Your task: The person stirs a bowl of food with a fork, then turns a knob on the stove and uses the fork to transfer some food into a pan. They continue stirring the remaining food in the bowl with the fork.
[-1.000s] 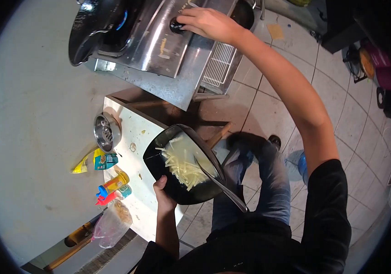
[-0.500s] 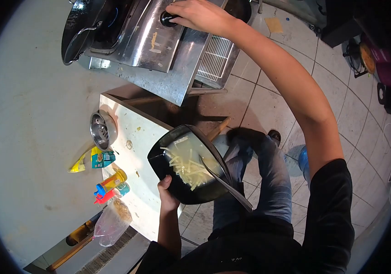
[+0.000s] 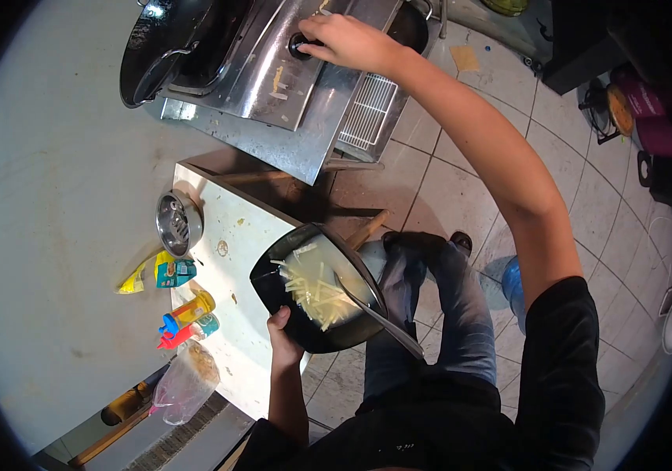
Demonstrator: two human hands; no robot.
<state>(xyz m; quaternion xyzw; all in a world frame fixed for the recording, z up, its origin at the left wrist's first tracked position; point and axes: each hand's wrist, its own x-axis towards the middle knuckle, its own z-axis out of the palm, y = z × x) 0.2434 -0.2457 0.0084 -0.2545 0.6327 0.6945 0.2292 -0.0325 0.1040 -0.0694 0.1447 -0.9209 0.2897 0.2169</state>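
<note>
My left hand (image 3: 284,339) grips the near-left rim of a black square bowl (image 3: 273,292), thumb on top. Pale cut strips, like raw potato (image 3: 314,292), lie in cloudy liquid inside it. A metal spoon (image 3: 395,334) leans in the bowl, its handle sticking out over the rim toward my body. My right arm stretches up to the steel stove (image 3: 273,86), where my right hand (image 3: 348,41) has its fingers closed round a black knob (image 3: 300,45) on the panel. The fingers partly cover the knob.
A black wok (image 3: 151,59) sits on the stove at upper left. On the white table (image 3: 250,345) stand a steel bowl (image 3: 177,224), yellow and teal packets (image 3: 173,271), yellow and red squeeze bottles (image 3: 193,308) and a plastic bag (image 3: 187,385). A wooden leg (image 3: 369,229) is near the bowl.
The stove and my right hand sit slightly lower in view, as the camera has tilted a little. The right hand stays on the knob; the left still holds the bowl.
</note>
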